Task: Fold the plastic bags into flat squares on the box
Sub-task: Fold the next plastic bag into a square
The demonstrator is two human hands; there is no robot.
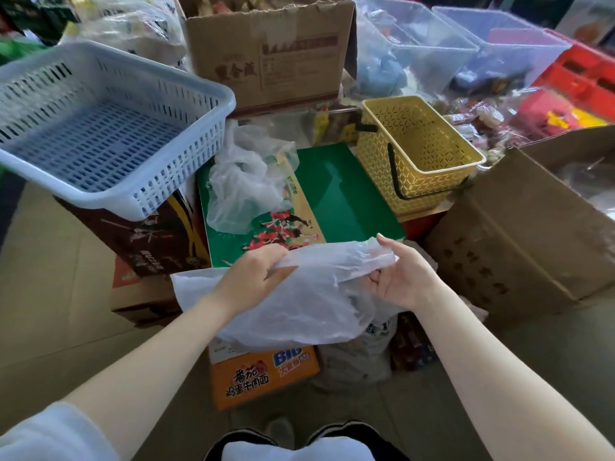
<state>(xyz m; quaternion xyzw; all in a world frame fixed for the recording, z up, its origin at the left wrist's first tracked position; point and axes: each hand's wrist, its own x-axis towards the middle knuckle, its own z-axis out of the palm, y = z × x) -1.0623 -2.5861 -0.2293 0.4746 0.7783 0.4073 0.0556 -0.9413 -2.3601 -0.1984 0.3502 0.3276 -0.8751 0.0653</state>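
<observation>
A thin translucent white plastic bag (299, 304) hangs crumpled between my two hands, just in front of the near edge of the green box (342, 194). My left hand (253, 277) grips the bag's upper edge on the left. My right hand (406, 277) pinches the upper edge on the right, palm turned up. A second crumpled clear bag (246, 181) lies in a loose heap on the far left part of the green box's lid.
A pale blue slotted basket (100, 128) sits on a brown box at the left. A yellow basket (419, 154) stands right of the green box. Cardboard boxes (519, 241) flank the right and back. An orange noodle carton (263, 374) is below my hands.
</observation>
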